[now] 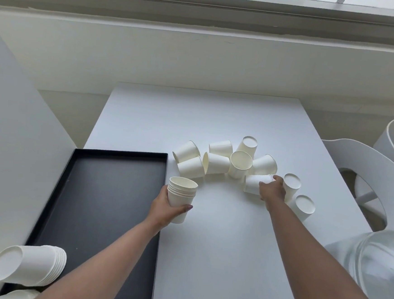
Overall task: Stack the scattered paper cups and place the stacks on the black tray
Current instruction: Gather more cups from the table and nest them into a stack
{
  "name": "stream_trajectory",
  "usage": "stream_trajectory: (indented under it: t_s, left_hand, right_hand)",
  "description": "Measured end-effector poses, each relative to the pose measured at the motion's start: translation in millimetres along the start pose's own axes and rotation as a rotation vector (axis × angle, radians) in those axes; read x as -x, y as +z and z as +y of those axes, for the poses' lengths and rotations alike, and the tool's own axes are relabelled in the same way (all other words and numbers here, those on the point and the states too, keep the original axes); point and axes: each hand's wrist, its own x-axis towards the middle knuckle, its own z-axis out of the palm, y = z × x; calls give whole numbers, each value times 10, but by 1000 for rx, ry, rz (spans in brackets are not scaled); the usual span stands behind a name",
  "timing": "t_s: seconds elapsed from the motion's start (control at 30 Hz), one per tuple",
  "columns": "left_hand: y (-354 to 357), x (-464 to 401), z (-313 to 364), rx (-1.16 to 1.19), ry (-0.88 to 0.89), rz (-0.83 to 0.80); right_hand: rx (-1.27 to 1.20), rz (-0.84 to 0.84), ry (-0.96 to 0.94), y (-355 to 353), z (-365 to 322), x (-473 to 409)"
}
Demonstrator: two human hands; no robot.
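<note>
We look down on a white desk (218, 257) that fills the middle of the frame, below a pale wall and a window sill across the top. At the right edge stand white chairs (364, 167).

A black tray (117, 190) lies along the left side of the desk, its long edge running from mid-frame down to the bottom. On its lower left corner a finished stack of cups (29, 264) lies on its side, bottom facing us. The rim of another stack shows just beneath it at the bottom edge, mostly cut off.

In the centre of the frame, a cluster of loose paper cups (216, 162) sits on the desk, most tipped on their sides and touching one another, one upright (239, 164) with its mouth open toward us. Two more cups (291, 184) stand upside down at the right of the cluster, just beside our right hand.

Our left hand (166, 209), just right of the tray's edge, grips a short stack of nested cups (181, 196), held upright, with the thumb curled across the front of it.

Our right hand (273, 190), right of centre, reaches into the cluster and curls its fingers over a single cup (252, 184) lying on its side.
</note>
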Motion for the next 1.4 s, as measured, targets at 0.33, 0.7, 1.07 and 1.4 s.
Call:
stream_trajectory:
  t_s: [0.33,0.7,1.07,1.4]
  left_hand:
    - [36,-8,3,9,-3,1]
    - [58,82,94,21,24,-21]
    - [19,124,95,55,88,-25]
    - [49,120,146,27,142,-1]
  right_hand:
    - [-66,270,38,76,68,242]
    - [-478,188,-646,269,-476,936]
    - [-276,-205,-922,473,-348,1301]
    - [-159,-282,-953,473,-226,1368]
